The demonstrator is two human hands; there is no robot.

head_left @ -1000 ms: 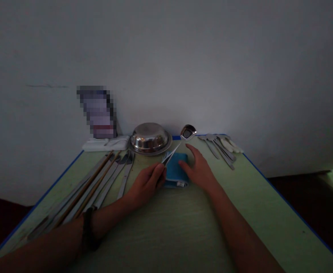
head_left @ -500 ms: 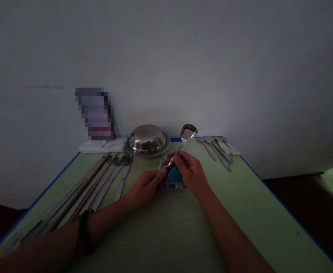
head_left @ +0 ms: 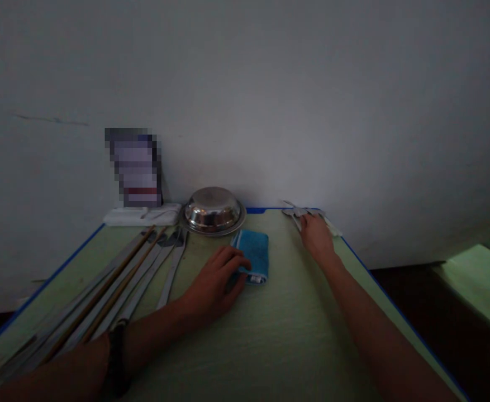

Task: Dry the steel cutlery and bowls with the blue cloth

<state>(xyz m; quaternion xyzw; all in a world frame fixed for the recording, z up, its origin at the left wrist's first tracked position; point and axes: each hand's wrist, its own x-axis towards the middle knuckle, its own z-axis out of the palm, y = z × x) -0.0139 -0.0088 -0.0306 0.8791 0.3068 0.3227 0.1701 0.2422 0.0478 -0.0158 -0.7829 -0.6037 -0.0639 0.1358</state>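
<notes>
My left hand (head_left: pixel 216 281) rests on the green table (head_left: pixel 278 335) with its fingers curled over the near left edge of a folded blue cloth (head_left: pixel 253 254). My right hand (head_left: pixel 317 239) is stretched to the far right corner and lies on a pile of metal spoons (head_left: pixel 295 212). Its fingers are bent down over the handles and hide what they grip. The long-handled spoon from earlier is no longer raised, and I cannot pick it out in the pile.
An upturned steel bowl (head_left: pixel 212 209) stands behind the cloth by the wall. Several long knives and chopsticks (head_left: pixel 123 285) lie in a row on the left. A white tray (head_left: pixel 142 215) and a blurred-out card (head_left: pixel 134 166) sit at the back left.
My right hand took the long spoon from my left hand and carried it right to the spoon pile. My left hand dropped onto the blue cloth.
</notes>
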